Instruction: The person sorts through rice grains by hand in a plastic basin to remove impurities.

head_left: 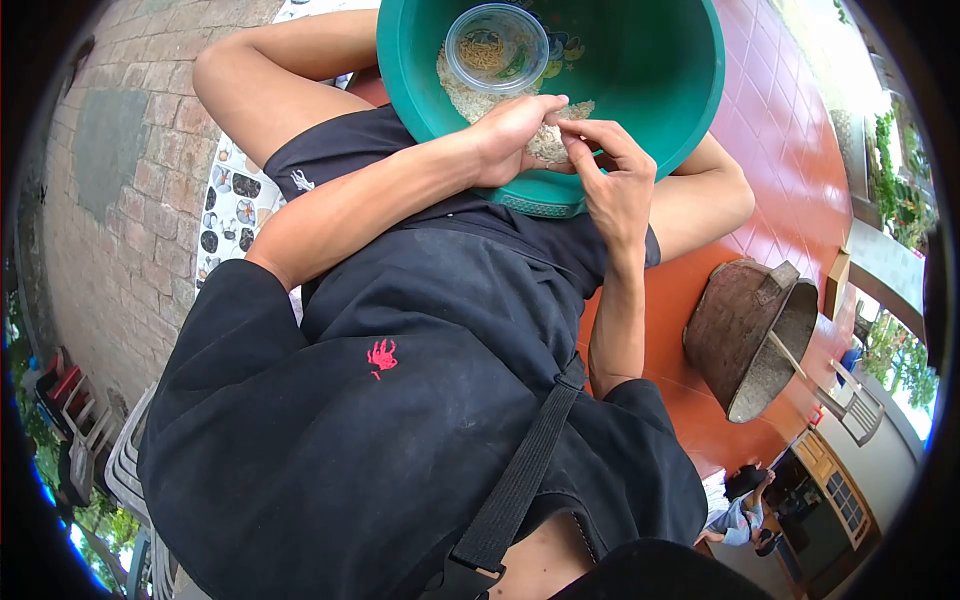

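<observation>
My left hand point(508, 138) is cupped over the green basin point(650, 90), with whitish grains point(547, 146) lying in its palm and its thumb stretched out. Beside it, my right hand point(615, 170) has thumb and forefinger pinched together over those grains; anything between the fingertips is too small to tell. A clear round plastic tub point(497, 48) with a few yellowish-brown grains inside stands in the basin. More whitish grains point(465, 100) lie around and below the tub. The basin rests on my lap between my legs.
On the reddish tiled floor at the right stands a brown, worn container point(735, 320) with a stick in it. A plastic chair point(858, 402) is beyond it. Other people point(738, 515) are at the lower right. Stacked chairs point(130, 460) stand at the left, near brick paving point(130, 240).
</observation>
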### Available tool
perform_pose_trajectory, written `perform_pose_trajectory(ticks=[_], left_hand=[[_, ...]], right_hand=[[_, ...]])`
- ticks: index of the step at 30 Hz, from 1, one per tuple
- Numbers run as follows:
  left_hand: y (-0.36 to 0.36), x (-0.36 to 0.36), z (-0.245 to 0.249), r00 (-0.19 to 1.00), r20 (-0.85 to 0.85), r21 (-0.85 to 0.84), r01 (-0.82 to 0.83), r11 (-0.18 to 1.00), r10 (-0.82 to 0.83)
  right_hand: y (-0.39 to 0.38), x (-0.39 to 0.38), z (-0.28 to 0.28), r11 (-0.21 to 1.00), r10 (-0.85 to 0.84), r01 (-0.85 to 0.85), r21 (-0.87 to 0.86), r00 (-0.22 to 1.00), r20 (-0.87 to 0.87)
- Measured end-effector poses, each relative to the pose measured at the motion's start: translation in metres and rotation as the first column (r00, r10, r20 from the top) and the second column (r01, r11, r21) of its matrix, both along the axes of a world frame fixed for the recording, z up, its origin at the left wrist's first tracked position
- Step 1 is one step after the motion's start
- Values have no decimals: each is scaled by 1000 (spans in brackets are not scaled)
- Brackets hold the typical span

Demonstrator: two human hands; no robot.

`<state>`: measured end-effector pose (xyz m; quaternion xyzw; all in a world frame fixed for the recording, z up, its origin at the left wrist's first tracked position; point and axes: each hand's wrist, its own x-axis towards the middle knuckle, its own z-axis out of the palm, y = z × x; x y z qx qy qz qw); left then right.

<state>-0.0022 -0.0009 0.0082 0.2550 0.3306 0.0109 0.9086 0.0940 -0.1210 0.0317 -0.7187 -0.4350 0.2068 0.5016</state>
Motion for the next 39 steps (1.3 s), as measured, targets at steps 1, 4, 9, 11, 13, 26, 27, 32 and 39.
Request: perform_pose_trajectory(ticks=[1,4,9,11,13,26,27,32,39], left_hand=[[0,0,0,1000,7,-4,4,1000,-4],[1,-1,1,1000,14,1,21,1000,-21],[4,-1,-7,997,35,3,61,998,-62],[4,0,-7,998,10,18,57,998,-57],[5,-2,-5,996,55,4,70,998,-70],[3,-3,19,992,54,70,110,992,-113],[3,-2,17,992,57,68,109,992,-113],[1,2,2,999,30,30,35,999,-36],[0,1,3,1000,-9,-6,-6,1000,6]], right_hand=[[-1,0,1,1000,0,0,-1,1000,1],[-2,-1,2,998,-14,8,-54,993,-120],[-1,-2,6,998,-21,8,-62,977,-214],[0,-2,11,997,-16,4,-74,987,-161],[4,-3,20,996,-10,1,-86,994,-106],[55,-7,45,983,54,-93,160,971,232],[53,-7,45,983,54,-93,159,971,234],[35,2,24,984,-70,18,178,954,291],[4,-1,15,974,193,-127,-185,896,399]])
